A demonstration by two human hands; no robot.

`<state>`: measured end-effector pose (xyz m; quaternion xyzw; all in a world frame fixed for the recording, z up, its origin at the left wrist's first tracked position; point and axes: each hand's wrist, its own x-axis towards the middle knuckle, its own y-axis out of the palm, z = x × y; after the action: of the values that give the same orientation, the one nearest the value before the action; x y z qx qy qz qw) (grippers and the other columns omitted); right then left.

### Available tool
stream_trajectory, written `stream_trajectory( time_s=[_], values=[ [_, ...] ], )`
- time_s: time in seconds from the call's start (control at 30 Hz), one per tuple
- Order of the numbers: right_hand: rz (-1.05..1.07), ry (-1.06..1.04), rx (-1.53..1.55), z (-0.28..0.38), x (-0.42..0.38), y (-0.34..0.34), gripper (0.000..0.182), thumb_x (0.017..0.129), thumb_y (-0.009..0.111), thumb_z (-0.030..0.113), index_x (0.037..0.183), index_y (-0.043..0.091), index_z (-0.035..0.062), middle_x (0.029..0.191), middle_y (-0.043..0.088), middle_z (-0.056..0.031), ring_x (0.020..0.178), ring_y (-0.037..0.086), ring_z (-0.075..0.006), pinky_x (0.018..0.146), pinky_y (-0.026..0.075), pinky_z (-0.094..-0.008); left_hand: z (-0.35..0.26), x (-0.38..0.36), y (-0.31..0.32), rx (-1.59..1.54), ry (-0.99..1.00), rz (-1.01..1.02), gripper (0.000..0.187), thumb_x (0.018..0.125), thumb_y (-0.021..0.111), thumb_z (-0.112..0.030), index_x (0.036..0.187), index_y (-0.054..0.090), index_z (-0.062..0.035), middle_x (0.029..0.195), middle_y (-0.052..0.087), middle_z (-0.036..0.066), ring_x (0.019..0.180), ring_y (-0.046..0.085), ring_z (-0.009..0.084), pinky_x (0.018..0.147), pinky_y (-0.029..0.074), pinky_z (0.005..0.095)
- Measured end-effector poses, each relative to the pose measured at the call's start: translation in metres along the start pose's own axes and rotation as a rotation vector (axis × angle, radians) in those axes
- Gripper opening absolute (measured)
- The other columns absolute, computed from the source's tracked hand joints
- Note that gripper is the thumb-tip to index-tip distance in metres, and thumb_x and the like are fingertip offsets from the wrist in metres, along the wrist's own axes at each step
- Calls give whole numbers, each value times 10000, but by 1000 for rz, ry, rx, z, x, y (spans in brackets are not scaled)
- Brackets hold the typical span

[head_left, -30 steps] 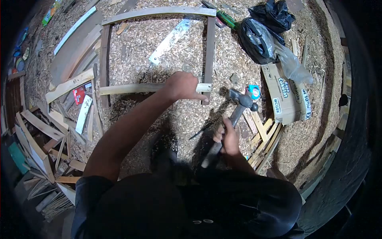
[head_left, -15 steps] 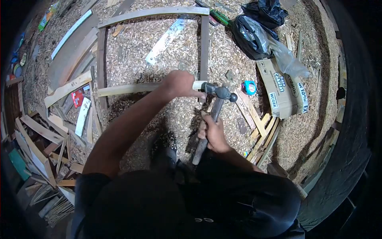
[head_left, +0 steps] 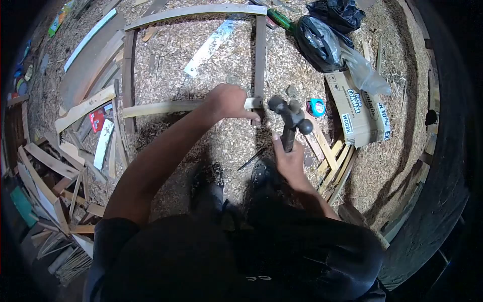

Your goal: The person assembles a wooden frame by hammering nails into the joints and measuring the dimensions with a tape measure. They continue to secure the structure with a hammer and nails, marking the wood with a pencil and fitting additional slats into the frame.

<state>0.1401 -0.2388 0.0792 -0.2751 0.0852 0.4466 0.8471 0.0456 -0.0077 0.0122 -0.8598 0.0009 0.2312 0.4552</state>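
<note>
A rectangular wooden frame [head_left: 166, 107] lies in front of me, made of two long dark side pieces and paler crosspieces. My left hand [head_left: 229, 102] is closed around its near crosspiece, close to the right corner, with the thumb pointing right. My right hand [head_left: 291, 160] grips the handle of a ball-peen hammer [head_left: 291, 116]. The hammer's dark head is held up to the right of that corner, apart from the wood, with the ball end to the right. Most of the handle is hidden behind the hand.
Wood chips cover the ground. A blue tape measure [head_left: 316, 107] lies right of the hammer, beside a cardboard box [head_left: 354, 113] and black plastic bags [head_left: 317, 43]. Scrap wood [head_left: 50, 163] is piled at left, with more strips [head_left: 334, 168] at right. A white-coated board [head_left: 209, 50] lies inside the frame.
The hammer head has come off the frame's near right corner, moving right and up towards the camera with my right hand. My left hand keeps its hold on the crosspiece.
</note>
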Motion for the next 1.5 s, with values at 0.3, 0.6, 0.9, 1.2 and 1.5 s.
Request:
stream_trajectory(
  time_s=[0.3, 0.6, 0.9, 1.2, 1.5],
  values=[
    [-39, -402, -242, -14, 22, -13, 133, 865, 653, 89, 933, 674, -23, 765, 653, -164, 611, 624, -210, 566, 479, -310, -3, -2, -6, -4, -20, 49, 966, 647, 556, -916, 757, 698, 33, 661, 659, 181, 663, 698, 308, 677, 574, 428],
    [-14, -278, -84, -15, 25, -5, 127, 875, 634, 98, 877, 651, -28, 580, 585, -129, 541, 558, -118, 517, 454, -322, -1, -1, -2, 28, -3, 66, 990, 643, 561, -915, 754, 692, 60, 692, 676, 205, 657, 701, 334, 675, 577, 438],
    [-38, -429, -345, -17, 16, -30, 155, 855, 718, 143, 933, 692, 11, 713, 657, -82, 582, 582, -133, 532, 466, -307, -7, 0, -10, 32, -64, 120, 933, 661, 606, -862, 838, 716, 48, 795, 696, 224, 787, 708, 358, 774, 567, 441],
    [-12, -107, -247, -4, 18, -29, 130, 873, 652, 72, 950, 664, -32, 612, 604, -85, 573, 585, -114, 547, 463, -306, -5, 0, 3, 62, -10, 85, 970, 684, 513, -912, 720, 676, 43, 657, 643, 185, 636, 675, 316, 656, 566, 419],
    [3, -67, -61, -32, 16, -11, 315, 948, 651, 144, 664, 564, 40, 568, 502, 32, 488, 407, -55, 456, 324, -288, -6, 1, -12, 36, -64, 135, 951, 681, 557, -883, 835, 712, 43, 792, 692, 205, 783, 699, 352, 740, 555, 450]
  ],
)
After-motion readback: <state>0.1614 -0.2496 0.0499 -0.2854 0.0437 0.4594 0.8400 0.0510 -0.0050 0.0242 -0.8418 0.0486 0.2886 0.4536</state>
